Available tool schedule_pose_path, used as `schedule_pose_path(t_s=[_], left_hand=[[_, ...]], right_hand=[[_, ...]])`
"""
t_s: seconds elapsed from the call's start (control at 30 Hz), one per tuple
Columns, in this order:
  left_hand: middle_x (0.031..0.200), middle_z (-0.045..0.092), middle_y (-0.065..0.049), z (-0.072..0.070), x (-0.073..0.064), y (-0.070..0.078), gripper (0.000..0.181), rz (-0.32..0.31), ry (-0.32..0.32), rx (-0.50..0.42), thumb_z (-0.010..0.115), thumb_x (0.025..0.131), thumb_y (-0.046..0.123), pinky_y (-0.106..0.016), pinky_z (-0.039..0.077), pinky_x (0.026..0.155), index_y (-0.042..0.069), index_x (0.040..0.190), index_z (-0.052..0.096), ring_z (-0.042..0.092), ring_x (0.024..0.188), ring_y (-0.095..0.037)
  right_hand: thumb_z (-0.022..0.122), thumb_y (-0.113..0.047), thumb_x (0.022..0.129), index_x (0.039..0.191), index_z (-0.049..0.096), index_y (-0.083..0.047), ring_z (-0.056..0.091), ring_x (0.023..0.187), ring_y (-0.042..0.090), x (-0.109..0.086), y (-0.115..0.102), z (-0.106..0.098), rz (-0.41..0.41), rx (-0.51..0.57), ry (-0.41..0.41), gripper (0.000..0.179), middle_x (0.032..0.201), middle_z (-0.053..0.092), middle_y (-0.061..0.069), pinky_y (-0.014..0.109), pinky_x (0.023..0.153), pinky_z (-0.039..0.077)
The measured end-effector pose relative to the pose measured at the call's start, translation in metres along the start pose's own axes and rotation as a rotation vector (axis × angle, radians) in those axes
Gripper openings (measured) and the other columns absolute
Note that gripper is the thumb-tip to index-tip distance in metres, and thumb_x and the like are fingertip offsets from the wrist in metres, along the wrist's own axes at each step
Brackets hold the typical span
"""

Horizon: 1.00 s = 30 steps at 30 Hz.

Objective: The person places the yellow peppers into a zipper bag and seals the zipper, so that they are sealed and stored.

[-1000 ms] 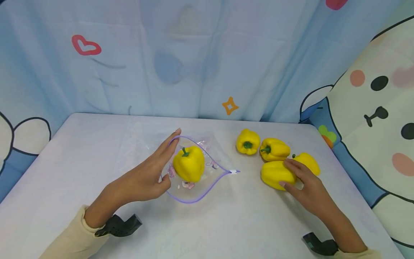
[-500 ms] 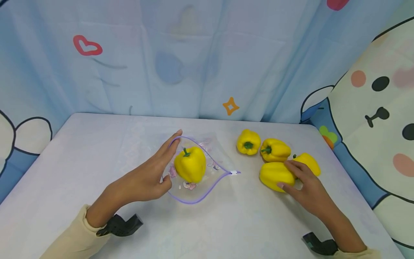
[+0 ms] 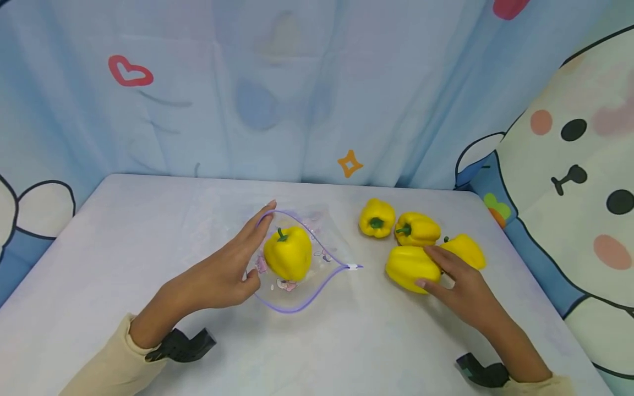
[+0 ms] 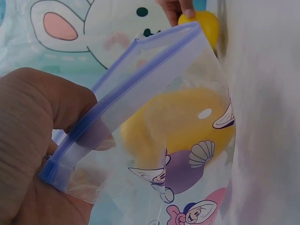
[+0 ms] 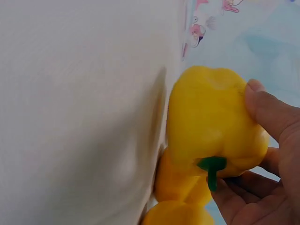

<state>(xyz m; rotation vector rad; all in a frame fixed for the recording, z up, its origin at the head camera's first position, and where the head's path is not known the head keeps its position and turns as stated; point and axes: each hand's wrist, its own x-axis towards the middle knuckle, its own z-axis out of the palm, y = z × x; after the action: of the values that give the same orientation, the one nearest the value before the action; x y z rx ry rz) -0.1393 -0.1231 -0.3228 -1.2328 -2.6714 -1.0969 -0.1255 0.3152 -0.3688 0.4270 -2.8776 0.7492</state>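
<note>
Left hand (image 3: 230, 269) at the gaping mouth of a clear zip bag (image 3: 291, 312); fingers nearly straight, thumb well apart from them, bag edge running between. Fingertips partly masked by the bag's edge; how firmly they bear on it cannot be told. Inside the bag, one yellow pepper (image 3: 288, 254), stem up in the head view; from the left wrist it shows only blurred through printed plastic.

Right hand (image 3: 460, 280) holds a second pepper (image 3: 412, 268), thumb on one side, fingers on the other. Its green stem shows only from the right wrist. Whether it clears the table (image 3: 376, 341) cannot be told.

Three more near it: back pepper (image 3: 377, 218), middle pepper (image 3: 417, 229), its underside covered by the held one, and outer pepper (image 3: 464, 251), partly behind the right hand. Right sleeve (image 3: 545, 386) cut off by the lower edge.
</note>
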Motion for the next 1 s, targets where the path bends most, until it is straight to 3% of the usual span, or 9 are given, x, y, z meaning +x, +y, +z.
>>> schedule_pose_path(t_s=[0.07, 0.17, 0.3, 0.47, 0.53, 0.73, 0.87, 1.0], left_hand=[[0.162, -0.011, 0.0, 0.0, 0.0, 0.0, 0.091, -0.006, -0.002, -0.002, 0.051, 0.081, -0.006, -0.021, 0.043, 0.059, 0.003, 0.155, -0.002, 0.016, 0.143, -0.017], [0.162, -0.011, 0.001, 0.001, 0.0, 0.0, 0.091, -0.007, -0.003, -0.002, 0.051, 0.081, -0.006, -0.021, 0.044, 0.058, 0.003, 0.155, -0.002, 0.016, 0.144, -0.018], [0.162, -0.011, 0.0, 0.003, 0.0, -0.001, 0.091, 0.001, -0.003, 0.001, 0.051, 0.081, -0.007, -0.021, 0.044, 0.059, 0.002, 0.155, -0.002, 0.013, 0.145, -0.019], [0.162, -0.011, 0.0, 0.005, 0.002, -0.002, 0.091, 0.01, -0.008, -0.009, 0.051, 0.081, -0.009, -0.02, 0.044, 0.056, 0.001, 0.155, -0.002, 0.013, 0.145, -0.018], [0.162, -0.011, 0.0, 0.006, 0.002, -0.002, 0.092, 0.011, -0.01, -0.015, 0.052, 0.08, -0.009, -0.02, 0.044, 0.054, 0.001, 0.154, -0.001, 0.015, 0.144, -0.019], [0.162, -0.011, 0.0, 0.006, 0.002, -0.003, 0.093, 0.017, -0.008, -0.018, 0.052, 0.08, -0.009, -0.02, 0.043, 0.052, 0.001, 0.155, -0.002, 0.016, 0.144, -0.018], [0.162, -0.011, -0.001, 0.006, 0.002, -0.003, 0.092, 0.022, -0.015, -0.011, 0.052, 0.08, -0.009, -0.02, 0.043, 0.054, 0.0, 0.154, -0.001, 0.014, 0.145, -0.018], [0.162, -0.011, -0.001, 0.007, 0.001, -0.003, 0.091, 0.023, -0.017, -0.005, 0.052, 0.08, -0.009, -0.02, 0.044, 0.057, 0.0, 0.154, -0.001, 0.012, 0.146, -0.019]], right_hand=[[0.075, -0.02, 0.085, 0.147, 0.042, -0.004, 0.04, 0.13, 0.046, -0.001, -0.004, 0.0, -0.009, 0.019, 0.03, 0.072, 0.145, 0.043, 0.023, 0.054, 0.096, 0.038], [0.076, -0.018, 0.084, 0.148, 0.042, -0.01, 0.039, 0.131, 0.044, -0.001, -0.011, -0.001, -0.028, 0.047, 0.081, 0.073, 0.146, 0.044, 0.019, 0.032, 0.107, 0.034], [0.077, -0.01, 0.081, 0.148, 0.044, -0.017, 0.041, 0.132, 0.035, -0.001, -0.027, -0.004, -0.08, 0.11, 0.14, 0.075, 0.146, 0.045, 0.014, 0.004, 0.095, 0.026], [0.078, 0.002, 0.077, 0.146, 0.047, -0.015, 0.04, 0.132, 0.004, 0.001, -0.05, -0.007, -0.176, 0.192, 0.185, 0.077, 0.144, 0.047, 0.011, 0.009, 0.092, 0.035], [0.077, 0.006, 0.076, 0.145, 0.048, -0.013, 0.039, 0.13, -0.002, 0.002, -0.057, -0.008, -0.212, 0.215, 0.196, 0.078, 0.144, 0.047, 0.01, 0.012, 0.093, 0.037], [0.077, 0.011, 0.073, 0.143, 0.048, -0.005, 0.043, 0.133, 0.011, 0.005, -0.077, -0.012, -0.335, 0.292, 0.209, 0.078, 0.145, 0.047, 0.01, 0.019, 0.097, 0.039], [0.077, 0.003, 0.077, 0.141, 0.048, 0.002, 0.043, 0.134, 0.019, 0.006, -0.09, -0.012, -0.409, 0.376, 0.19, 0.07, 0.144, 0.047, 0.015, 0.023, 0.099, 0.039], [0.077, -0.003, 0.079, 0.141, 0.048, 0.003, 0.042, 0.134, 0.02, 0.007, -0.1, -0.01, -0.43, 0.409, 0.17, 0.068, 0.145, 0.046, 0.015, 0.024, 0.1, 0.039]])
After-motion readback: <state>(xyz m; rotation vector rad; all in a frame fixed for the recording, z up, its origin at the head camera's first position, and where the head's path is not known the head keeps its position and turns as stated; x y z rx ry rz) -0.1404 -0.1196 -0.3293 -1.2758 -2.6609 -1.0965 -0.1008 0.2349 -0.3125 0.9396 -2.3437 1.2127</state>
